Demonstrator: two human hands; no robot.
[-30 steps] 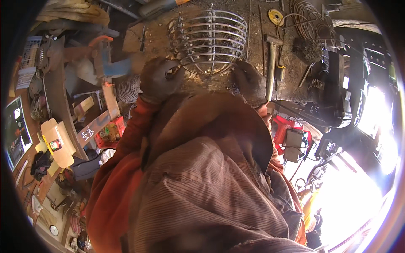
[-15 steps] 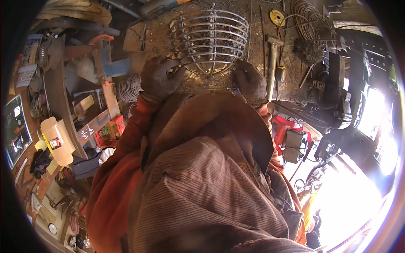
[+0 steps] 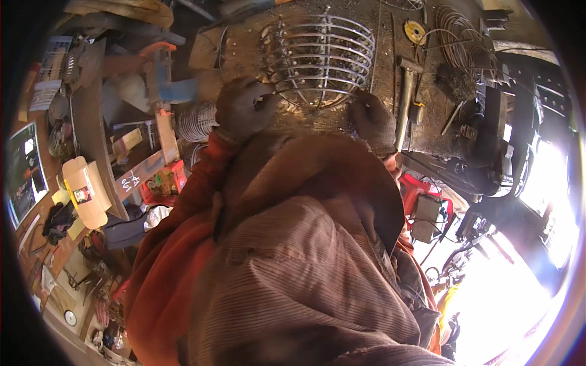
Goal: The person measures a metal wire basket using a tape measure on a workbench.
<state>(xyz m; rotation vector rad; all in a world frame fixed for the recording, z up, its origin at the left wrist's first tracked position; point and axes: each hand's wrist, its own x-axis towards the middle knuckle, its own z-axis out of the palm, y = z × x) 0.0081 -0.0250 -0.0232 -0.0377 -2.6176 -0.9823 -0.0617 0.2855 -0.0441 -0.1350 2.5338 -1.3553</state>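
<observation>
A curved metal-rod cage (image 3: 326, 55), made of several bowed bars joined to a central rod, lies on the dirty workbench (image 3: 305, 125) ahead of me. My left hand (image 3: 244, 110), in a dark glove, is curled at the near left corner of the cage, its fingers closed at the end of the rim. At the near right corner my right hand (image 3: 372, 121), gloved too, is closed on the rim in the same way. The fingertips of both are partly hidden by the gloves and shadow.
Right of the cage lie a hammer (image 3: 405, 100), a yellow disc (image 3: 415, 32), a tape measure (image 3: 417, 112) and a coil of wire (image 3: 461, 36). A wire spring coil (image 3: 196, 124) sits left of my left hand. Further left are an open cardboard box (image 3: 88, 192) and a red crate (image 3: 165, 183).
The whole view has shifted slightly, so the bench and cage appear a little further right. Both hands keep their places at the cage's near corners.
</observation>
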